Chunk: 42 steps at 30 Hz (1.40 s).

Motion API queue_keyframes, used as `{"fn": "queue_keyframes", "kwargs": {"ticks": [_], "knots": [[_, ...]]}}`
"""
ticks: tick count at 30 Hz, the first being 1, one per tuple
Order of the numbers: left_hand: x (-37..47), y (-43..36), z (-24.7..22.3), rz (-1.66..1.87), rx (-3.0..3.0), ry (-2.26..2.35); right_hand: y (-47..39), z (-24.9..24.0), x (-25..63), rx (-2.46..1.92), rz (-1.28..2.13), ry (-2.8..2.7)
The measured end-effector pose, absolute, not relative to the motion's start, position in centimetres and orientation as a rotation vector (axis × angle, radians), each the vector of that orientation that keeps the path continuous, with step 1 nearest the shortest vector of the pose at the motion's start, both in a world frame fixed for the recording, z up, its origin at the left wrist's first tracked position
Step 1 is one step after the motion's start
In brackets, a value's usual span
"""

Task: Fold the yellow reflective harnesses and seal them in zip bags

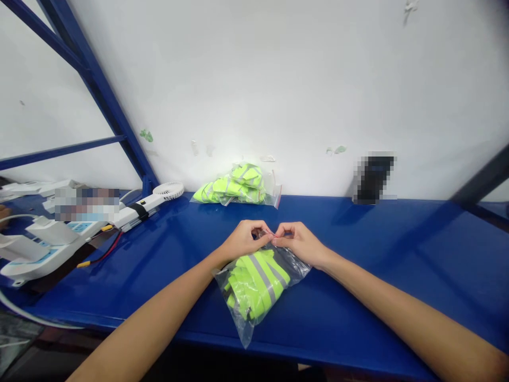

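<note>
Clear bag [254, 297] holds neon vest [256, 281]; both hands [244, 240] pinch seal.

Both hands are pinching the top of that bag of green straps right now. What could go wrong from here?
1. The bag hangs over the front edge of the blue table; if the left hand or right hand lets go, it may slide off.
2. The straps bulge near the bag's mouth, so a bit could get caught in the seal.
3. The thin plastic might tear under a hard pinch.
</note>
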<state>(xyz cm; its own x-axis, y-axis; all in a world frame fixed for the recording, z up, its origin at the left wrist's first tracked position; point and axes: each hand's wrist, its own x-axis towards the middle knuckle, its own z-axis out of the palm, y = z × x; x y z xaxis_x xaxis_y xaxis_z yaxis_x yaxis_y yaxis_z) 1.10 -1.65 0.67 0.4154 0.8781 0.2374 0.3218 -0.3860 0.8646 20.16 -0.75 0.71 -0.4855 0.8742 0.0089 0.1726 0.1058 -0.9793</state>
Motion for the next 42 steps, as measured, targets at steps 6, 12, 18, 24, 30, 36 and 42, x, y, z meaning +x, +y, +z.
{"fn": "queue_keyframes", "kwargs": {"ticks": [6,12,18,24,30,36,42], "knots": [[0.2,-0.8,0.5,0.970,1.680,0.960,-0.7,1.6,20.2,-1.070,1.525,-1.816],[-1.9,0.6,0.2,0.985,1.703,1.026,-1.5,2.4,21.5,-1.091,1.572,-1.855],[-2.7,1.0,-0.2,0.955,1.708,1.041,-2.4,2.6,23.7,-1.138,1.447,-2.009],[-2.7,1.1,-0.4,0.926,1.702,1.045,-2.6,2.9,24.8,-1.162,1.122,-2.278],[-2.5,0.7,0.2,0.901,1.677,1.031,-2.1,2.4,25.3,-1.162,1.312,-2.196],[-2.0,0.0,0.7,0.914,1.795,1.076,-2.5,0.8,25.3,-1.147,1.311,-1.989],[-1.8,0.0,0.5,0.965,1.934,1.096,-2.8,-0.1,25.1,-1.134,0.938,-1.999]]}}
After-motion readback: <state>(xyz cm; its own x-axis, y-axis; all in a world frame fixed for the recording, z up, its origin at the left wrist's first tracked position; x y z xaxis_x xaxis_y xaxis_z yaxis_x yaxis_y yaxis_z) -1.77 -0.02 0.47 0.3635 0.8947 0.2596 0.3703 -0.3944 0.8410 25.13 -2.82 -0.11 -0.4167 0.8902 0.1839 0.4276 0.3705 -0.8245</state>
